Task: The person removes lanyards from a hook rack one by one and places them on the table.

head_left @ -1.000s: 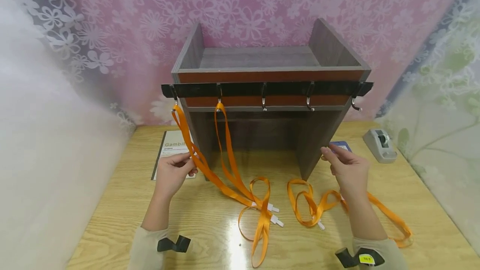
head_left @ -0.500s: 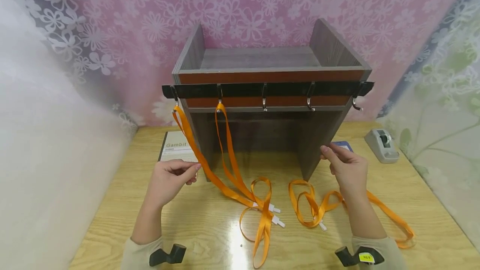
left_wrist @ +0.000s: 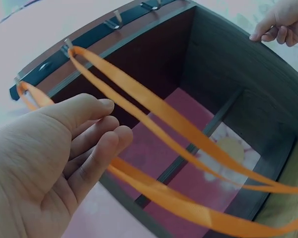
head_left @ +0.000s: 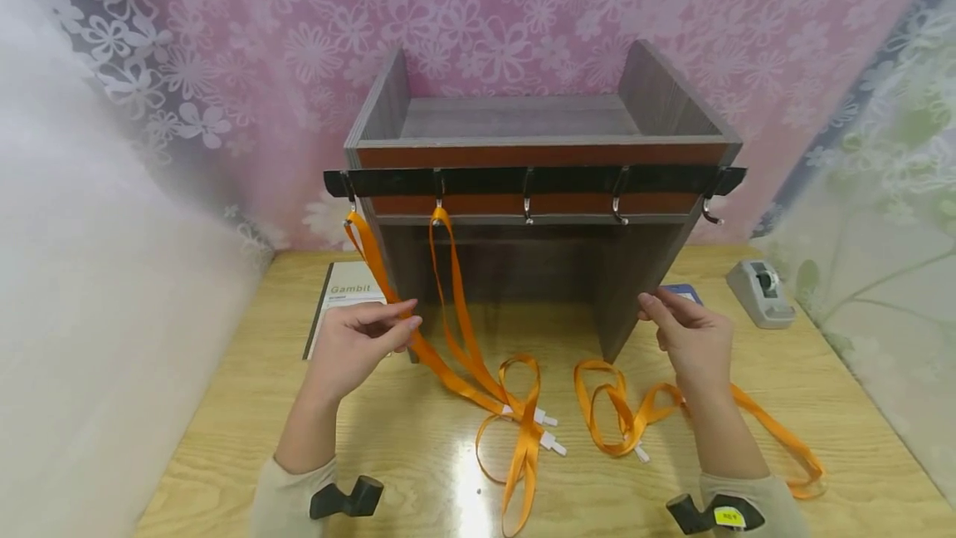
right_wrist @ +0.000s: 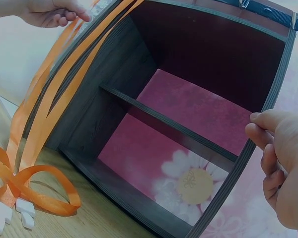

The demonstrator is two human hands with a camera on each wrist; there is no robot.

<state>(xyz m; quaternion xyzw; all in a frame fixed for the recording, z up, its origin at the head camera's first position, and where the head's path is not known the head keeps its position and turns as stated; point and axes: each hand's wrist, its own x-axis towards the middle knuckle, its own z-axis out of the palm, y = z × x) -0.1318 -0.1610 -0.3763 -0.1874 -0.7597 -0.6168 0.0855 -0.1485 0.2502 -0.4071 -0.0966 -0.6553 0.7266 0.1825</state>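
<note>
My left hand [head_left: 362, 347] is at the leftmost orange lanyard [head_left: 373, 254], thumb and index finger parted and overlapping the strap in the head view. In the left wrist view the fingers are loosely bent, with the strap passing behind them. This lanyard hangs from the first hook of the black hook rail [head_left: 485, 181]; a second orange lanyard [head_left: 457, 293] hangs from the hook beside it. My right hand [head_left: 690, 339] stays at the right side panel of the grey wooden shelf unit [right_wrist: 268, 94], fingers loosely curled and fingertips right at the panel's front edge.
More orange lanyards [head_left: 618, 393] lie in loops on the wooden table [head_left: 246, 438], with white clips [head_left: 553, 442] near the middle. A "Gambit" notebook [head_left: 345, 282] lies behind the left hand. At the right are a blue card [head_left: 683, 292] and a grey tape dispenser [head_left: 760, 293].
My left hand has drawn back a little from the first lanyard, then come right across it, with thumb and index finger parting. The right hand has stayed at the panel.
</note>
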